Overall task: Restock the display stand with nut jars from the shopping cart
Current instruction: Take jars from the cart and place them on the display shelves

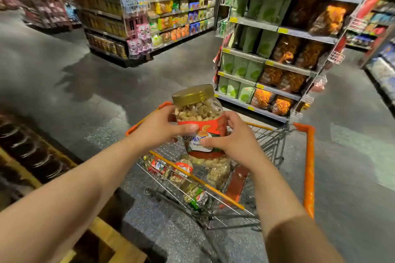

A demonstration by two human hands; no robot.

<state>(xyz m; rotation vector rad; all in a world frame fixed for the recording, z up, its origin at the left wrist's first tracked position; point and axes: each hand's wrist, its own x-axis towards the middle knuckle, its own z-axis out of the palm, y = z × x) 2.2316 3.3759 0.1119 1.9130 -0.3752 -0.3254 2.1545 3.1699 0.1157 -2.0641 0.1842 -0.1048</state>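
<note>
Both hands, left (pixel 164 128) and right (pixel 230 137), grasp the jar (pixel 201 121) at frame centre, above the cart (pixel 308 168). Best keep it upright while turning toward the stand (pixel 32 156) at lower left.

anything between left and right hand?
Head view: the cashew jar, gold lid up, gripped by left hand and right hand above the cart.

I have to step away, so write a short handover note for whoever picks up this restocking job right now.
Left hand and right hand both grip one cashew jar, gold lid on, held upright above the shopping cart. More nut jars lie in the cart. The display stand is at the left. Left to do: shelve this jar, then the rest.
</note>
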